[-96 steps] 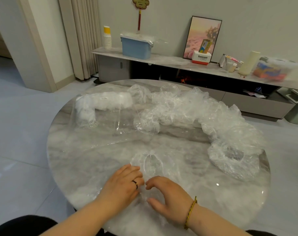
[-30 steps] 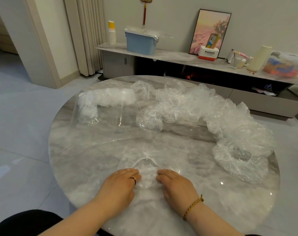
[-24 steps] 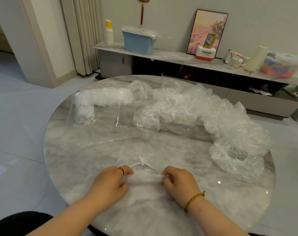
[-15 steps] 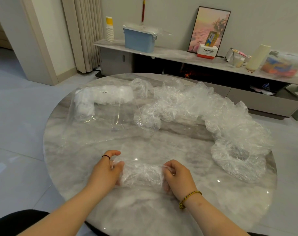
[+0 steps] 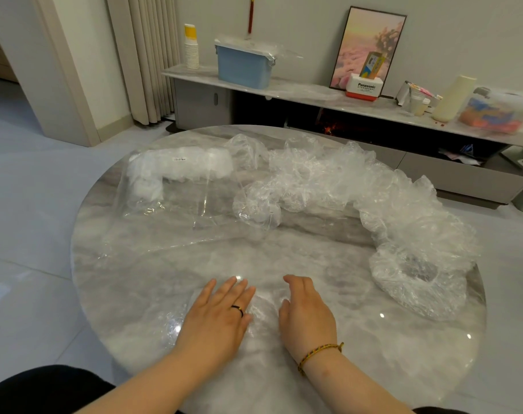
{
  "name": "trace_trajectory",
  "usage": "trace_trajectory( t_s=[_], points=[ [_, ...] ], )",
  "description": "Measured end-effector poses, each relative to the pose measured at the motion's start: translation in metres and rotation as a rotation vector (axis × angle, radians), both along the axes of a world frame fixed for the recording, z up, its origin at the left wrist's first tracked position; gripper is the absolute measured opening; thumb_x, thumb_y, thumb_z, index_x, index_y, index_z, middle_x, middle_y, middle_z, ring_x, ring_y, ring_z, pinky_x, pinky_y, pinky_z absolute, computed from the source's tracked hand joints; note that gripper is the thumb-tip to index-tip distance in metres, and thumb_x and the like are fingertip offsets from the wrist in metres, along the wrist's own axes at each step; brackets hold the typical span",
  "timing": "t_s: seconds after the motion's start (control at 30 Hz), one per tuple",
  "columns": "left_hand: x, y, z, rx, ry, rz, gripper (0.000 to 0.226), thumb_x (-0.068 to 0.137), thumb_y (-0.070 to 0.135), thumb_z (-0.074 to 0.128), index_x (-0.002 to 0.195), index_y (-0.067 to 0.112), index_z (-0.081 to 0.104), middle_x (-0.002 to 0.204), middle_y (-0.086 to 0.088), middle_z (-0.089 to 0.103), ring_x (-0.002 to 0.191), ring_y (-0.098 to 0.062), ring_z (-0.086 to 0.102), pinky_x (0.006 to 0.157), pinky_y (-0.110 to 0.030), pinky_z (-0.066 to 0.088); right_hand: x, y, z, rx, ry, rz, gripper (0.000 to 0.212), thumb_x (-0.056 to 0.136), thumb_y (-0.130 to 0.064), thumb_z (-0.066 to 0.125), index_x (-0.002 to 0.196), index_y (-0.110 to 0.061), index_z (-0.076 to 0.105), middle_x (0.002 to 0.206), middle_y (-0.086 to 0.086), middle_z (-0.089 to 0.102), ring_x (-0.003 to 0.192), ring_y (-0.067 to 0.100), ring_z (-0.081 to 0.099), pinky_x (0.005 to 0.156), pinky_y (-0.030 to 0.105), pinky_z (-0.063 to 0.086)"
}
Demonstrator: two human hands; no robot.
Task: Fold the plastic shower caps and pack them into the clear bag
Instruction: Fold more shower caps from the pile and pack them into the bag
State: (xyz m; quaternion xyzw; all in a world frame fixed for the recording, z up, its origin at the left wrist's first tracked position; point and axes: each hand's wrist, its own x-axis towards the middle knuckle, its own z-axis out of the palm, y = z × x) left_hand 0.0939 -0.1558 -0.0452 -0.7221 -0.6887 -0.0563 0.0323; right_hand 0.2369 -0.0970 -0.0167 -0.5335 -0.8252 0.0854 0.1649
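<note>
A clear shower cap (image 5: 264, 313) lies flattened on the marble table (image 5: 329, 383) near its front edge. My left hand (image 5: 218, 321) rests flat on the cap's left part, fingers stretched out. My right hand (image 5: 308, 318) sits on its right part, fingers slightly curved, nothing gripped. At the back left lies the clear bag (image 5: 176, 216), with white folded caps (image 5: 182, 168) inside its far end. A long heap of loose shower caps (image 5: 352, 186) curves from the back middle to the right, ending in one opened cap (image 5: 415, 276).
The round table's edge runs close to my body at the bottom. Behind the table stands a low shelf (image 5: 314, 97) with a blue box (image 5: 242, 67), a stack of paper cups (image 5: 191, 49), a framed picture (image 5: 367, 49) and other items.
Half a second ago both hands held the cap bunched into a roll above the table. Now the cap lies pressed flat and both hands rest on top of it.
</note>
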Motion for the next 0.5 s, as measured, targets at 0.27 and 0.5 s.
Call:
trace_trajectory(
  t_s=[0.27,0.5],
  points=[
    [-0.004,0.001,-0.011,-0.072,0.006,0.005,0.076,0.100,0.034,-0.001,0.100,0.015,0.073,0.106,0.002,0.070,0.097,-0.012,0.067,0.109,-0.023,0.005,-0.008,-0.012,-0.026,0.054,-0.231,0.249,0.049,0.099,-0.027,-0.002,0.115,-0.017,0.043,0.114,-0.001,0.067,0.105,0.015,0.064,0.106,0.029,0.011],
    [-0.004,0.002,-0.019,-0.124,0.020,0.005,0.077,0.099,0.035,-0.001,0.099,0.015,0.074,0.107,0.001,0.070,0.110,-0.014,0.057,0.097,-0.038,0.022,-0.004,-0.011,-0.029,-0.097,-0.289,0.273,0.050,0.099,-0.029,-0.004,0.118,-0.022,0.042,0.113,-0.011,0.066,0.103,0.008,0.064,0.106,0.026,0.010]
  ],
)
